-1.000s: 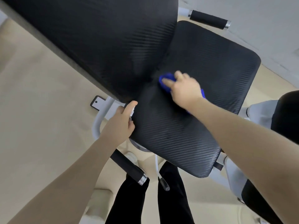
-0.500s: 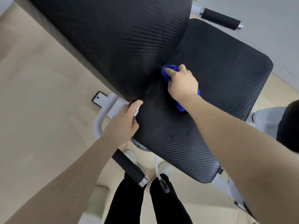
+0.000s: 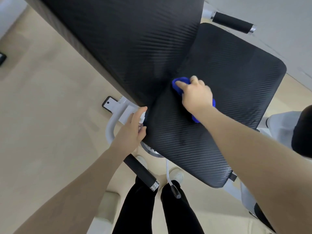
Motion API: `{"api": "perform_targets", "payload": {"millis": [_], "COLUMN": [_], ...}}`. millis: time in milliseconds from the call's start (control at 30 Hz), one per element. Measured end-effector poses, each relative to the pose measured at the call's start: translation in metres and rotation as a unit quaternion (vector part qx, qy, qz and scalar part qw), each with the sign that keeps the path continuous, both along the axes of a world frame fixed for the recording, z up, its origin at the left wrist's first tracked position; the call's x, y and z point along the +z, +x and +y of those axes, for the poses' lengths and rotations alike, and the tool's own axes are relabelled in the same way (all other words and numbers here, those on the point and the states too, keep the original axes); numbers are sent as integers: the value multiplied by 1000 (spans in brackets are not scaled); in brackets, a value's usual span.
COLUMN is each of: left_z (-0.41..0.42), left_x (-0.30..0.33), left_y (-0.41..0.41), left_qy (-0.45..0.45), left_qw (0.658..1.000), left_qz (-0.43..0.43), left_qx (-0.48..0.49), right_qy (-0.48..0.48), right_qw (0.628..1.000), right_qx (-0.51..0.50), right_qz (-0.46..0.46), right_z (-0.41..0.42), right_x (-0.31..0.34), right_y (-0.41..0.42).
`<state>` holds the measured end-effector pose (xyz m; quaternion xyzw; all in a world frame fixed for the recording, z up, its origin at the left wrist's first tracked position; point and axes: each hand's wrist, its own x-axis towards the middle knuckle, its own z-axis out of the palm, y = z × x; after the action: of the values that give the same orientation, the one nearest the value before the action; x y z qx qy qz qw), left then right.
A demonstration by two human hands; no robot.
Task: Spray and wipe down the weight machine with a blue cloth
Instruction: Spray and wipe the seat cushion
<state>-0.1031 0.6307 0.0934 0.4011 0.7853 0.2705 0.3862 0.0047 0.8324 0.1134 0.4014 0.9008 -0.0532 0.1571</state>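
Note:
The weight machine's black padded seat (image 3: 228, 78) lies below me, with its black backrest pad (image 3: 126, 39) rising at the upper left. My right hand (image 3: 195, 95) grips a bunched blue cloth (image 3: 179, 82) and presses it onto the seat near the crease between the two pads. My left hand (image 3: 131, 130) is at the seat's left edge, curled round a small white spray bottle (image 3: 143, 117); only the bottle's top shows above my fingers, with my forefinger over it.
The white tubular frame (image 3: 109, 130) runs under the seat at the left. Black foam handles (image 3: 141, 173) (image 3: 231, 22) stick out at the front and the far right. My black-trousered legs (image 3: 135, 208) stand on the beige floor (image 3: 42, 115). Another black pad (image 3: 302, 132) is at the right edge.
My right hand has slid the blue cloth slightly along the crease between the pads. My left hand with the bottle has stayed at the seat's left edge.

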Motion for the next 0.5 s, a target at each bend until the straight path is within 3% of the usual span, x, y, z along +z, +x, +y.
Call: {"api": "perform_targets", "payload": {"millis": [67, 133, 233, 300, 500], "left_z": [-1, -2, -2, -3, -4], "left_x": [-3, -4, -7, -6, 5], "left_y": [0, 1, -3, -2, 9], "left_qy": [7, 25, 20, 10, 85], "left_qw": [1000, 1000, 1000, 999, 991], "left_qz": [0, -7, -14, -37, -95], "left_qx": [9, 14, 3, 0, 28], "right_qy": [14, 32, -71, -88, 45], "right_qw": [1000, 997, 975, 968, 999], "right_qx": [-12, 71, 211, 235, 12], "right_qz": [-13, 4, -12, -20, -12], "right_z": [-14, -51, -90, -70, 11], "right_x": [-6, -8, -2, 3, 1], "right_y": [-1, 7, 27, 30, 47]}}
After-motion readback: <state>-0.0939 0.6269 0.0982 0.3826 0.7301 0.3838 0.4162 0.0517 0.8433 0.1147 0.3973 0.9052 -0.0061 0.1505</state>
